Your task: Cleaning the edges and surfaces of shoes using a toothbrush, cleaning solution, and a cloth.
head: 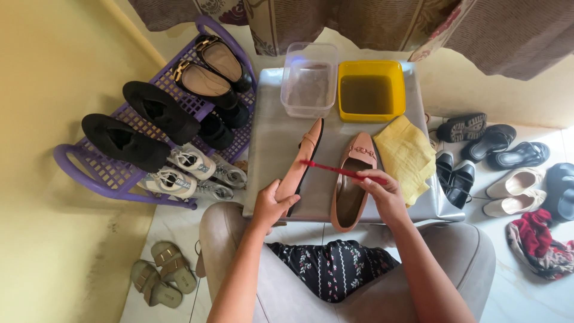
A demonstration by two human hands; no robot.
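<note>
My left hand (272,205) grips the heel end of a pink flat shoe (302,161), held on its side with the black sole edge showing. My right hand (384,194) holds a red toothbrush (335,170), whose head touches the side of that shoe. A second pink flat shoe (353,182) with a chain trim lies upright on the silver-covered table (269,149), between my hands. A yellow cloth (409,157) lies just right of it.
A clear plastic tub (309,81) and a yellow tub of murky water (371,90) stand at the table's back. A purple shoe rack (119,179) with black shoes and sneakers stands left. Sandals and shoes (496,155) lie on the floor right, tan sandals (162,274) lower left.
</note>
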